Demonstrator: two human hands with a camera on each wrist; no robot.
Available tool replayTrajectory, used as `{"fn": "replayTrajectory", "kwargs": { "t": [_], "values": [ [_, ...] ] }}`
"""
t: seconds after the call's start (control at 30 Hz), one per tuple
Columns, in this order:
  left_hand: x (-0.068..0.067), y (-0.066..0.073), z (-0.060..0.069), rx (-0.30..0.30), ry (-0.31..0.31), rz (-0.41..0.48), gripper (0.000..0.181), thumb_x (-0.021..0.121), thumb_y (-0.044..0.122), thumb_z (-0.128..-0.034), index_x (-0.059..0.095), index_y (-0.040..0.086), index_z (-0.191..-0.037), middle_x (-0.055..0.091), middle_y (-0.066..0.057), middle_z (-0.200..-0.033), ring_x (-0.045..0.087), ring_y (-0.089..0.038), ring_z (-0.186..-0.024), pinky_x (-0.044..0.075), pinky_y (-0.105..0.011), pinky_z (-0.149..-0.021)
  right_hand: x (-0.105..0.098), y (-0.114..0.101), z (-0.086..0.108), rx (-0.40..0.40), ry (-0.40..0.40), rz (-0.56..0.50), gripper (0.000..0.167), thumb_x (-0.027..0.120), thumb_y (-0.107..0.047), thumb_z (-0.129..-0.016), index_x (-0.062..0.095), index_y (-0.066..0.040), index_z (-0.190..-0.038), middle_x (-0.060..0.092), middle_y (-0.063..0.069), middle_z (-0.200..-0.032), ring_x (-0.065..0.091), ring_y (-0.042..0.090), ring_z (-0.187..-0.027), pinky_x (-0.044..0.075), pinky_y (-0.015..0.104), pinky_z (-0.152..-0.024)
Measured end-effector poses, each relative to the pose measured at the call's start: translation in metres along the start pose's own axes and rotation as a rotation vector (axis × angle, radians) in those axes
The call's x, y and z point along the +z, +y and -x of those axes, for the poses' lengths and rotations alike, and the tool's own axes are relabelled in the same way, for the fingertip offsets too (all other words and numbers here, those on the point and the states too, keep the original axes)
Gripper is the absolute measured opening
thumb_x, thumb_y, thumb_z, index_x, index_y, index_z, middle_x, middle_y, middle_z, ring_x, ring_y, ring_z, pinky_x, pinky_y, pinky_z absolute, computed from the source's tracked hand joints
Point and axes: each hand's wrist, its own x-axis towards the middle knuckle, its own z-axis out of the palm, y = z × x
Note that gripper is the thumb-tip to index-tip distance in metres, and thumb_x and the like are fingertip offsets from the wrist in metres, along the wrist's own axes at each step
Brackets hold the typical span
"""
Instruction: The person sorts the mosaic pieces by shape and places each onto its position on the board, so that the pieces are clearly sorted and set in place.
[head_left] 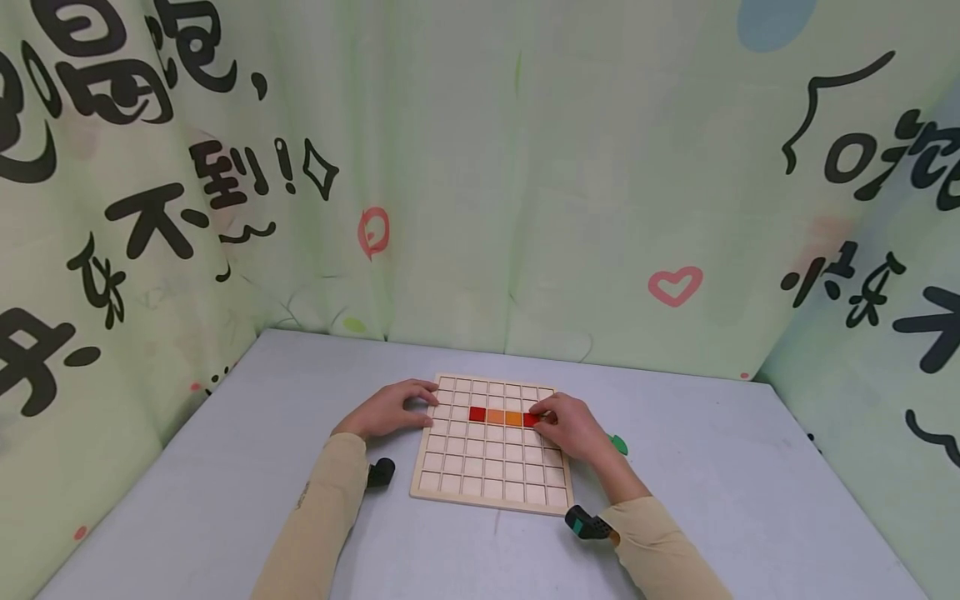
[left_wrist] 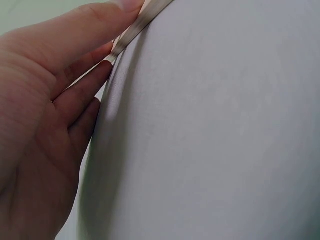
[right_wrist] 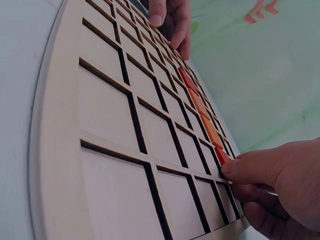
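The right hand over there has a red tile pinched between thumb and fingers, ending a row — two orange tiles and then a second red one to its left — on the gridded board lying on the worktop; from here I can't tell whether it sits fully down. The left hand, fingers loosely spread, just touches the board's left edge, so a hard sideways push might slide the board, and an off-centre press could leave the tile tilted.
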Motion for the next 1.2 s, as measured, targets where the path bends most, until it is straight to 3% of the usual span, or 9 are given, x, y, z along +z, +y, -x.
{"fn": "replayTrajectory", "kwargs": {
  "t": [1.2],
  "values": [
    [-0.0006, 0.0, -0.0011, 0.003, -0.007, -0.02, 0.022, 0.078, 0.021, -0.0845, 0.071, 0.019, -0.105, 0.052, 0.002, -0.142, 0.036, -0.024, -0.14, 0.03, -0.043, -0.116, 0.0019, 0.004, 0.0038, 0.004, 0.036, -0.033, 0.02, 0.069, -0.003, -0.088, 0.072, -0.003, -0.107, 0.065, 0.008, -0.102, 0.059, 0.018, -0.085, 0.054, 0.036, -0.079]
  ]
}}
